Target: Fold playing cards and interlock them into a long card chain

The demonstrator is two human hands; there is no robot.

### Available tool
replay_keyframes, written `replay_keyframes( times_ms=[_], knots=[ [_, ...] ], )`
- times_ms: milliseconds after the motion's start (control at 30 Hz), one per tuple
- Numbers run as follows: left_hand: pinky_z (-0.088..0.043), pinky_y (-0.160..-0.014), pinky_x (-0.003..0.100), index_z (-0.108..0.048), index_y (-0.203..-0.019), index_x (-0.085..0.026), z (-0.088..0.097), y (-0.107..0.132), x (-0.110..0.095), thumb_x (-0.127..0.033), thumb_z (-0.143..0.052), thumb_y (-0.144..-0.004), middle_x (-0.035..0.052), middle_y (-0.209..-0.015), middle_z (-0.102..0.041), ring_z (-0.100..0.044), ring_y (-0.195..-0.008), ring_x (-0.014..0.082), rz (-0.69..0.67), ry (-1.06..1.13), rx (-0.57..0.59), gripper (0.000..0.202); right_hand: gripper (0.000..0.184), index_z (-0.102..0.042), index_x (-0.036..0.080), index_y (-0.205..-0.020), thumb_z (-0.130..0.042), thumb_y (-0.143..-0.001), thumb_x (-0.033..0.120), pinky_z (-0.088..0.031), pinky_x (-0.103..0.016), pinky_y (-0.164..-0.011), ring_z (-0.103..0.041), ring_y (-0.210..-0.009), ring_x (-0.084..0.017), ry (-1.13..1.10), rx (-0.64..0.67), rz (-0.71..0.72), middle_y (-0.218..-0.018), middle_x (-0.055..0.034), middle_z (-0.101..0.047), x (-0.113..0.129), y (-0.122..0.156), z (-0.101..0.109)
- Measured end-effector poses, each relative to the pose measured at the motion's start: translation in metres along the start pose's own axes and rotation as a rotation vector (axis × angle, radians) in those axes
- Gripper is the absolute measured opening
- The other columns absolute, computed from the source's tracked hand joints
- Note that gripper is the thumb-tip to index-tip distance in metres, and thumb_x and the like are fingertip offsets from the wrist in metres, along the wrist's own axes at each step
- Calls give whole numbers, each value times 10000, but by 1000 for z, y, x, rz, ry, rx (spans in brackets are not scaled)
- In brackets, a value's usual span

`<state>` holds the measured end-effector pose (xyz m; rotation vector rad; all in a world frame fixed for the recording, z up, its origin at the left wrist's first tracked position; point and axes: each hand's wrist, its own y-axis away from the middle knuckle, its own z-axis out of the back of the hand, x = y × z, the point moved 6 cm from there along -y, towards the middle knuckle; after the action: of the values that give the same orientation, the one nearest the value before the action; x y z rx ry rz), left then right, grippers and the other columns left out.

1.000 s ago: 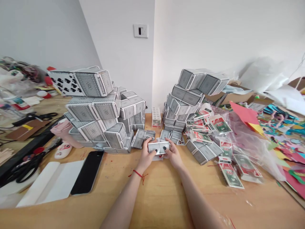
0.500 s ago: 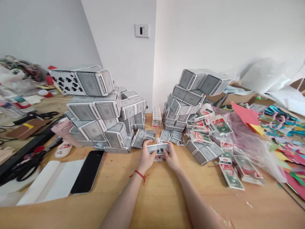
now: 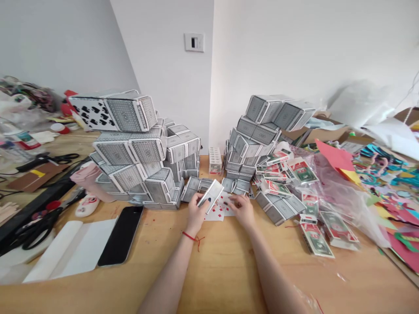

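My left hand (image 3: 197,213) is closed around a small grey-patterned block made of playing cards (image 3: 211,195), tilted up to the right. My right hand (image 3: 241,209) rests just right of it, fingers curled over face-up cards with red diamonds (image 3: 220,211) lying flat on the wooden table (image 3: 216,266); whether it grips one is unclear. A red string is tied round my left wrist. Left of my hands rises a tall stack of card blocks (image 3: 137,152). A second stack of card blocks (image 3: 258,131) stands to the right.
A black phone (image 3: 121,235) and white sheets (image 3: 68,253) lie at the left, with scissors (image 3: 32,229) beyond. Sealed card decks in plastic (image 3: 314,218) spread to the right, next to coloured paper scraps (image 3: 389,183). A wall corner with a switch (image 3: 194,42) stands behind.
Both hands held the small card block together. Now my left hand alone holds it, tilted, and my right hand has dropped onto the diamond cards uncovered beneath.
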<state>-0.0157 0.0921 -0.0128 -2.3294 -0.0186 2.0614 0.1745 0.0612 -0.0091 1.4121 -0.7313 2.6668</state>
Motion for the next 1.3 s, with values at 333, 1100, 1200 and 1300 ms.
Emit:
replay_keyframes(
  times_ms=[333,1100,1200,1300],
  knots=[
    [-509,-665,301,-377,-1207,-236,-11,2,-9,-198,-520,-689,67,-1126,-552,-589,-847,167,55,234,146,539,355,-562,188,-759,-718,-520,399,-377,-358,-718,-484,-815,-238,152,193,6,-799,-52,-574,9,8,-23],
    [-557,-551,322,-582,-836,-142,3,-5,-6,-238,-687,-566,34,-877,-590,-591,-722,172,152,110,164,305,236,-461,193,-733,-584,-717,393,-321,-199,-383,-389,-388,-76,-706,-39,-290,-465,70,-466,-9,-2,6],
    [-557,-560,326,-585,-827,-141,6,-6,-7,-235,-688,-560,25,-857,-586,-587,-709,162,152,104,157,301,231,-455,196,-739,-576,-729,392,-304,-195,-379,-392,-394,-73,-729,-84,-291,-484,65,-480,-7,-2,11],
    [-556,-571,330,-588,-822,-139,7,-7,-7,-237,-685,-564,22,-831,-588,-586,-706,161,153,95,168,293,231,-462,192,-745,-573,-733,394,-306,-196,-383,-393,-397,-73,-728,-63,-286,-484,65,-475,-4,-2,10]
  ],
)
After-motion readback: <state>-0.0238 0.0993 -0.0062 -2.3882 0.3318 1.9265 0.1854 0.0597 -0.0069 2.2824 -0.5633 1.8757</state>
